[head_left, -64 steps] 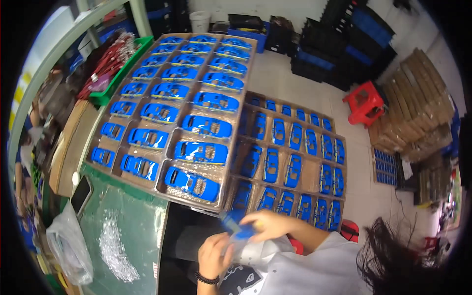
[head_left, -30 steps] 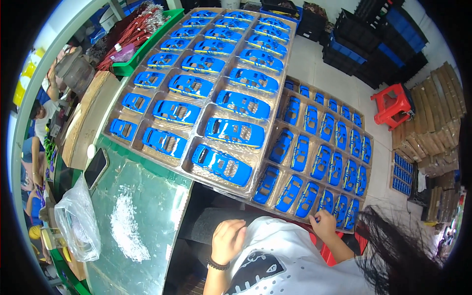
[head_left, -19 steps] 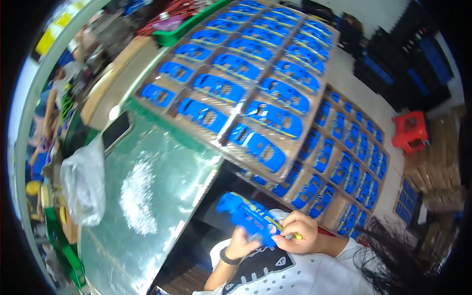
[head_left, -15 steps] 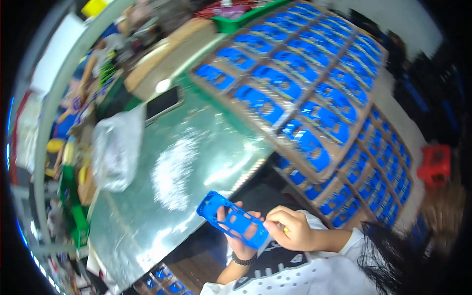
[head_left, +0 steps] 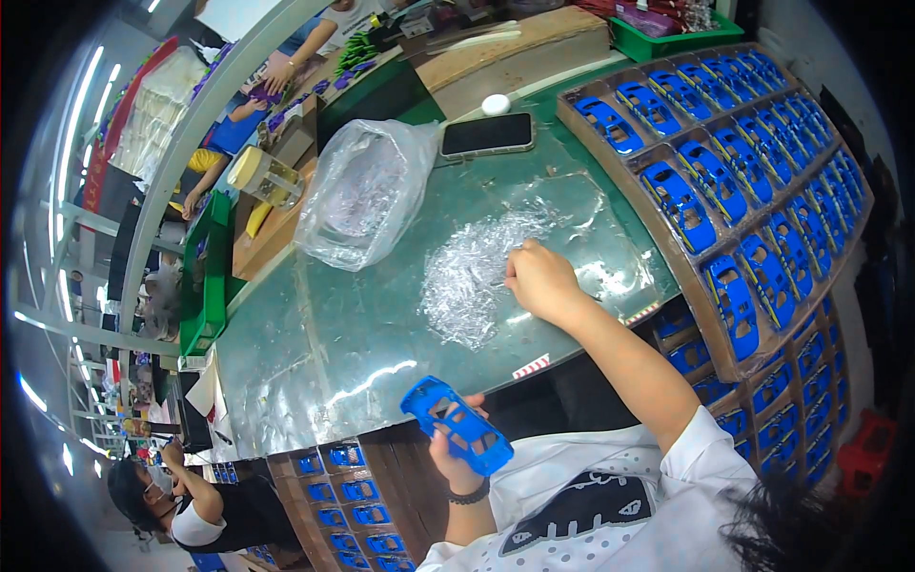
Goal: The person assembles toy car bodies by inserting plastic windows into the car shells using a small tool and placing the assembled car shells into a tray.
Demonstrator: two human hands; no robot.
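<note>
A blue plastic toy car body with cut-out windows sits in my left hand, just off the near edge of the table. The fingers of that hand wrap its sides. My right hand reaches across to the right side of a heap of small clear plastic pieces on the green tabletop. Its fingertips are pinched together at the heap; whatever is between them is too small or hidden to make out.
Behind the heap lie a clear bag of similar pieces and a phone. Trays of blue car bodies are stacked to the right, beside a red stool. A green bin stands left. Another person is at lower left.
My right hand has left the car body and moved forward to the heap. My left hand still holds the car body. The view has turned, showing more of the left side.
</note>
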